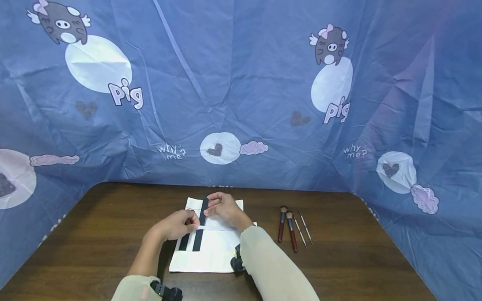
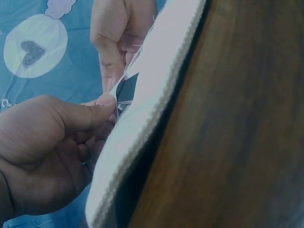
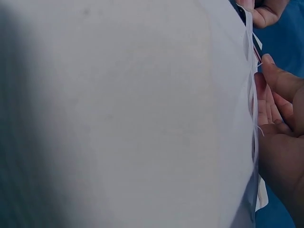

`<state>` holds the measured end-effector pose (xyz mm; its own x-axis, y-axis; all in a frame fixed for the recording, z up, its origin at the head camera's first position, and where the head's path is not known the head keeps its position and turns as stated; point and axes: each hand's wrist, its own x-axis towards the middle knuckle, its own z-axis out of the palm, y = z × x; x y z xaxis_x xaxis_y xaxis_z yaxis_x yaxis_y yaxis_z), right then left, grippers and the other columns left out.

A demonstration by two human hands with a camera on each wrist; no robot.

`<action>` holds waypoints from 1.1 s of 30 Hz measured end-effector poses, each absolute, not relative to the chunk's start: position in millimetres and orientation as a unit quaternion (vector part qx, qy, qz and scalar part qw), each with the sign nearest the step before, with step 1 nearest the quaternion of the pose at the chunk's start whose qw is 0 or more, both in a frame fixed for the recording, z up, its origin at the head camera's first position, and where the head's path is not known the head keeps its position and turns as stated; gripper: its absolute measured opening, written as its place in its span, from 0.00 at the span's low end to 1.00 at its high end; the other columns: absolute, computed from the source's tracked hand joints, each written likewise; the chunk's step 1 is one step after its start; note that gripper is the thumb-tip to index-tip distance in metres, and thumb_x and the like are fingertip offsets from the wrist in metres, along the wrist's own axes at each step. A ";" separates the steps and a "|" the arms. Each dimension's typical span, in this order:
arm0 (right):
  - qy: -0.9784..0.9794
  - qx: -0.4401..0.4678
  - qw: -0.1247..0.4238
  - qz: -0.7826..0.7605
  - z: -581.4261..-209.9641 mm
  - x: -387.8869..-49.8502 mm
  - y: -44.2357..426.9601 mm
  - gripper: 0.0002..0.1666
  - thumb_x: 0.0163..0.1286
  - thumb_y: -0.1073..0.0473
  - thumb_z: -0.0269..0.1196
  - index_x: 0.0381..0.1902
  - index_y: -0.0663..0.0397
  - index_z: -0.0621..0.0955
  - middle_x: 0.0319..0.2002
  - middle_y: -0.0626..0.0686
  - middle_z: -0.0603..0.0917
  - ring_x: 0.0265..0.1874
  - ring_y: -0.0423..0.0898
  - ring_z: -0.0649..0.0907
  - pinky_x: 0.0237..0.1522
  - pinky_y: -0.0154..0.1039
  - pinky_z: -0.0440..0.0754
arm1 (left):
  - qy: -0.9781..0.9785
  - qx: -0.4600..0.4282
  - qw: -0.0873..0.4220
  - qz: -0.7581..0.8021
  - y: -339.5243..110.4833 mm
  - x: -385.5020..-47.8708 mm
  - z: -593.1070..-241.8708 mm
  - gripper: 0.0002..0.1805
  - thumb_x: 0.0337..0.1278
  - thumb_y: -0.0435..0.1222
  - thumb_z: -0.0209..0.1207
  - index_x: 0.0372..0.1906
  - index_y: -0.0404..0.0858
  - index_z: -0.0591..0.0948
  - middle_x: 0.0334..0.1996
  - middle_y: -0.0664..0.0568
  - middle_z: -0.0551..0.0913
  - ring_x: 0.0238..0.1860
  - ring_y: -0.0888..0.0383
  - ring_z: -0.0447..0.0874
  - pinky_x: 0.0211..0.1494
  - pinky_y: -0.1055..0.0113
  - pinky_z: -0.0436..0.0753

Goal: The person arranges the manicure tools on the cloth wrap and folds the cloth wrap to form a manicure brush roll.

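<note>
A white cloth (image 1: 211, 261) with a sewn pocket lies spread on the table, and black flat strips show on its left part. My left hand (image 1: 175, 225) pinches the pocket's edge between thumb and finger; the left wrist view has that edge (image 2: 114, 97) lifted. Just beyond it my right hand (image 1: 226, 209) holds a black strip (image 1: 203, 211) near its upper part, its lower end running down towards the pocket. Another black strip (image 1: 184, 242) lies farther left, partly covered by the left hand. The cloth (image 3: 142, 114) fills most of the right wrist view.
Right of the cloth lie two makeup brushes (image 1: 291, 234) with dark red handles and two thin metal-tipped sticks (image 1: 300, 231). All rest on a brown wooden table (image 1: 350, 251). A blue printed curtain (image 1: 263, 104) hangs behind the table's far edge.
</note>
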<state>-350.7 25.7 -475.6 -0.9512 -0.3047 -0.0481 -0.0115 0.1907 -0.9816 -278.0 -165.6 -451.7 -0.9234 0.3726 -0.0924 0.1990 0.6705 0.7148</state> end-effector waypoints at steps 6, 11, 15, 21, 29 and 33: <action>0.756 -0.105 0.126 -0.634 -475.6 -349.4 25.7 0.28 0.51 0.80 0.73 0.51 0.64 0.80 0.36 0.54 0.83 0.34 0.44 0.84 0.37 0.33 0.83 | 0.908 0.158 0.115 0.372 -165.7 -278.5 -452.3 0.04 0.67 0.28 0.61 0.36 0.38 0.80 0.30 0.53 0.78 0.35 0.56 0.75 0.40 0.60 0.74; 0.756 -0.108 0.132 -0.632 -475.5 -348.8 26.7 0.27 0.51 0.80 0.74 0.50 0.64 0.81 0.37 0.53 0.84 0.35 0.44 0.84 0.41 0.35 0.84 | 0.906 0.160 0.113 0.375 -165.4 -278.7 -452.1 0.04 0.67 0.28 0.61 0.36 0.38 0.80 0.30 0.53 0.77 0.34 0.56 0.74 0.40 0.60 0.74; 0.768 -0.118 0.130 -0.617 -475.6 -348.3 28.6 0.23 0.52 0.76 0.76 0.47 0.63 0.83 0.36 0.53 0.86 0.35 0.43 0.85 0.42 0.34 0.84 | 0.904 0.160 0.113 0.379 -164.9 -278.7 -451.1 0.03 0.67 0.28 0.61 0.37 0.38 0.80 0.30 0.53 0.77 0.34 0.56 0.74 0.39 0.60 0.74; 0.786 -0.126 0.130 -0.591 -474.7 -346.1 30.5 0.17 0.53 0.71 0.77 0.41 0.59 0.87 0.32 0.50 0.89 0.32 0.41 0.86 0.40 0.32 0.81 | 0.905 0.151 0.117 0.380 -165.2 -278.2 -450.4 0.03 0.67 0.28 0.62 0.37 0.38 0.80 0.31 0.52 0.77 0.35 0.56 0.74 0.40 0.60 0.74; 0.789 -0.129 0.132 -0.585 -473.8 -345.1 31.1 0.14 0.55 0.72 0.76 0.41 0.60 0.87 0.32 0.53 0.90 0.33 0.42 0.88 0.41 0.32 0.80 | 0.904 0.151 0.116 0.384 -165.8 -277.4 -451.2 0.04 0.67 0.27 0.61 0.36 0.38 0.80 0.31 0.52 0.77 0.35 0.55 0.74 0.40 0.60 0.74; 0.791 -0.148 0.133 -0.579 -470.6 -346.9 34.9 0.14 0.57 0.72 0.74 0.43 0.63 0.87 0.34 0.55 0.90 0.34 0.42 0.89 0.40 0.32 0.81 | 0.904 0.159 0.113 0.381 -166.3 -277.8 -451.7 0.04 0.65 0.26 0.61 0.35 0.38 0.80 0.30 0.53 0.78 0.35 0.56 0.75 0.41 0.60 0.75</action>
<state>-346.9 34.9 -470.6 -0.9209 -0.3879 -0.0390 -0.0803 0.2866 -0.9547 -277.8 -166.3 -451.7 -0.9239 0.3735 -0.0826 0.2018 0.6596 0.7241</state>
